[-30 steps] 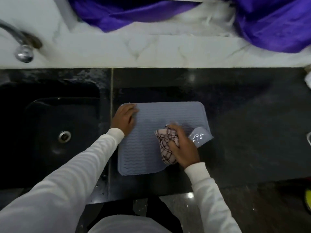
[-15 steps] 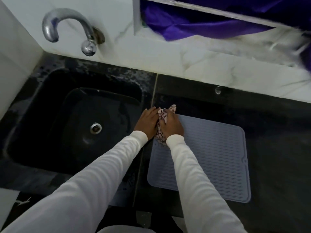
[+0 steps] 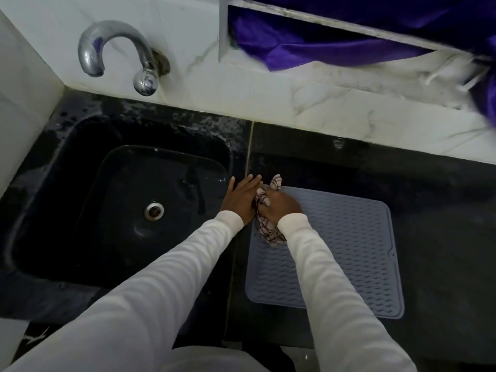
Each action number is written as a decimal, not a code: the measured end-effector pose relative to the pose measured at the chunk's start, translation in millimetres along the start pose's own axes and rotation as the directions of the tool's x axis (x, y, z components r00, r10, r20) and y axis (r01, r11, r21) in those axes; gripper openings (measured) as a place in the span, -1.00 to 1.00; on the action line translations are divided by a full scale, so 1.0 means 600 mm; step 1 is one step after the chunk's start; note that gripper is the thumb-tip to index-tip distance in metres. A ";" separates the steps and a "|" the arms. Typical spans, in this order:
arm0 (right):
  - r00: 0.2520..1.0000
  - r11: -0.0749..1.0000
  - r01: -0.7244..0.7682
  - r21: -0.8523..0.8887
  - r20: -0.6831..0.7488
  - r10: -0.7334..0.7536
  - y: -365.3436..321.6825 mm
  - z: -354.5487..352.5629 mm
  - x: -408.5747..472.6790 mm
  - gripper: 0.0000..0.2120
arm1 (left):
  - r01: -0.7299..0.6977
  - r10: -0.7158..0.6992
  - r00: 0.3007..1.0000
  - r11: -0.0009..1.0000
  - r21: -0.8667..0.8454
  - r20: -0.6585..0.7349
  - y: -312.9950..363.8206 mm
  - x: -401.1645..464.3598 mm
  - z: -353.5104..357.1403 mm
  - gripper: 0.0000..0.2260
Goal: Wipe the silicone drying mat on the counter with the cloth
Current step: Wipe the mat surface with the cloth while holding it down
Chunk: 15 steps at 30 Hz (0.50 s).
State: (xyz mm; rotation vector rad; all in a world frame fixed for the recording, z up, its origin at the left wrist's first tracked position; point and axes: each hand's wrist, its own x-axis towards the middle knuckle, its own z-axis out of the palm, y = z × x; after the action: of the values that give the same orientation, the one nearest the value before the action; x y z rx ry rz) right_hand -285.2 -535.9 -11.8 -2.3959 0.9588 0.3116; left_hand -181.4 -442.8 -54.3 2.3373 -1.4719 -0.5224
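Observation:
The grey silicone drying mat (image 3: 349,253) with a wavy ribbed top lies flat on the black counter (image 3: 440,237), right of the sink. My right hand (image 3: 281,206) grips a bunched white cloth with dark red checks (image 3: 268,233) and holds it down on the mat's far left corner. One end of the cloth sticks out beyond my fingers. Just to its left, my left hand (image 3: 240,196) lies flat with straight fingers on the counter at the mat's left edge, touching the cloth. Both arms wear white sleeves.
A black sink (image 3: 128,210) with a metal drain (image 3: 154,210) fills the left side. A chrome tap (image 3: 115,49) curves out of the white marble wall above it. Purple fabric (image 3: 308,47) hangs in an opening at the top right.
My right hand swept the cloth from the mat's right side to its far left corner, beside the left hand. The view swung left, so the sink and tap came in.

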 end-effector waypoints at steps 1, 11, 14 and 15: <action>1.000 0.999 0.024 -0.030 0.000 -0.024 -0.001 0.003 -0.006 -0.62 | 0.001 -0.001 1.000 1.000 0.012 0.015 -0.002 0.001 -0.001 -0.50; 0.974 0.991 0.078 -0.110 0.222 -0.052 0.010 -0.009 -0.084 -0.64 | -0.047 0.043 0.997 0.996 0.071 0.058 -0.010 -0.005 -0.006 -0.50; 0.999 0.988 -0.043 0.147 0.036 0.038 0.025 -0.031 -0.073 -0.63 | -0.047 0.047 0.999 0.999 0.020 0.006 -0.005 -0.007 -0.002 -0.51; 0.988 0.970 -0.095 0.223 -0.094 0.119 0.033 -0.034 -0.062 -0.63 | -0.049 0.049 0.999 0.999 -0.005 -0.014 -0.004 -0.007 -0.001 -0.51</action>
State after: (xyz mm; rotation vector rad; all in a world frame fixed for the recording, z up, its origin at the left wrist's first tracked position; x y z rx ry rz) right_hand -325.5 -537.8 12.0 -2.1828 1.1128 0.1105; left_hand -181.2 -437.9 -54.4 2.2899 -1.5160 -0.4947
